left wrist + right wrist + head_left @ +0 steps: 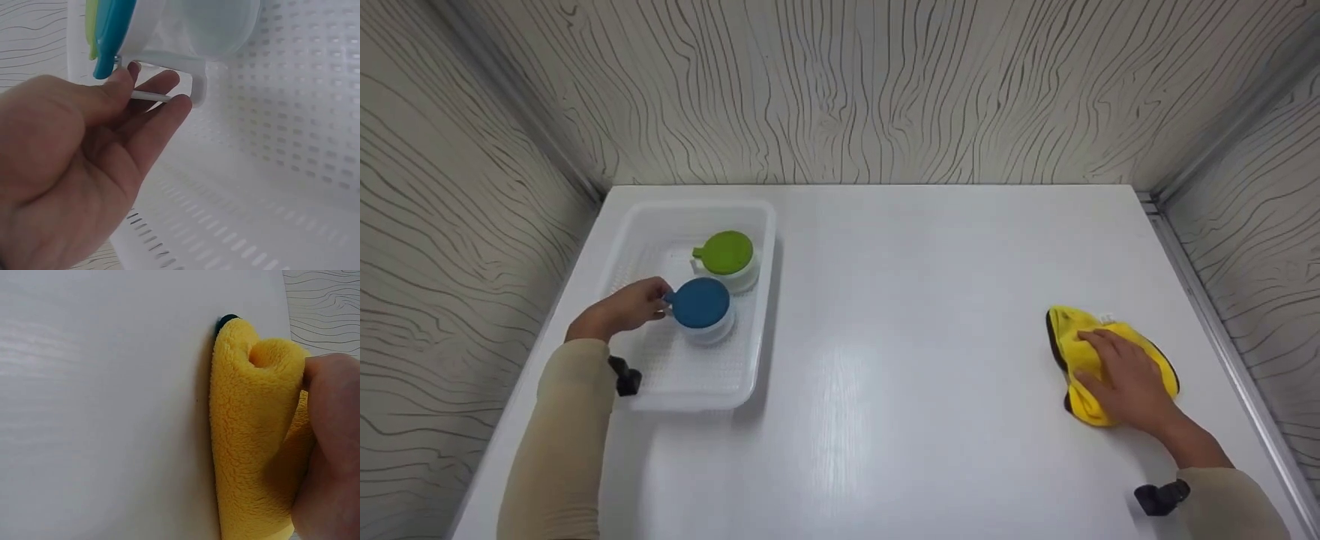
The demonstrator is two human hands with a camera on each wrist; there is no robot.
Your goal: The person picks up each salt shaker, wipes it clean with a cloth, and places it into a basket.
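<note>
My left hand (631,304) pinches the handle of a clear cup with a blue lid (701,303), which is in a white plastic basket (765,300). In the left wrist view the thumb lies by the tab of the blue lid (115,28), and the fingers curl round the pale handle (198,84). Just behind it stands a second clear cup with a green lid (727,253). On the right side of the table, my right hand (1132,382) grips a bunched yellow cloth (242,422) with dark edging. Some of its fingers are hidden by the cloth in the right wrist view.
The basket has raised walls and a perforated floor (304,101), and stands at the left of a white table (915,300). Wood-patterned panels (840,90) rise behind the table and at both sides. A metal rail (1222,322) runs along the right edge.
</note>
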